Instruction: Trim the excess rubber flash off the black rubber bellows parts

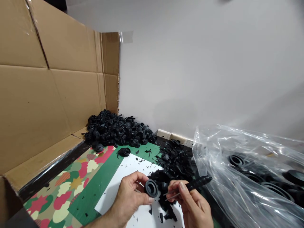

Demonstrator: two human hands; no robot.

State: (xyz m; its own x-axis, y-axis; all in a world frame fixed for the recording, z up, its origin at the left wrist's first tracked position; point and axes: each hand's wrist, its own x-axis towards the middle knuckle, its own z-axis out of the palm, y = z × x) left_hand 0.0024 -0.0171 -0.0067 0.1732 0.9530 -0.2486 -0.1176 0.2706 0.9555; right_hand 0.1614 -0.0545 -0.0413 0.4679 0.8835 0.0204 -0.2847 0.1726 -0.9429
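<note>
Head view: dark tabletop [54, 174], overlaid with patterned paper [64, 196], green sheet [101, 180] and white sheet [131, 164], scattered with black scraps. Far: pale wall [178, 63]. Left: tall cardboard panel [59, 98]. Far left: heap of curled black pieces [118, 129]. Right of the white sheet: heap of black shreds [177, 158]. Right: clear plastic bag [213, 161] over dark round items [294, 176].

Near centre, above the white sheet, we record one round part [151, 188]: small, dark grey, ringed concentrically, recessed at its middle. Our left hand [129, 196] pinches its left edge between fingers; our right hand [191, 199] has fingers closed around one slim tool [198, 182], black-handled, its thin metal end just beside the part.
</note>
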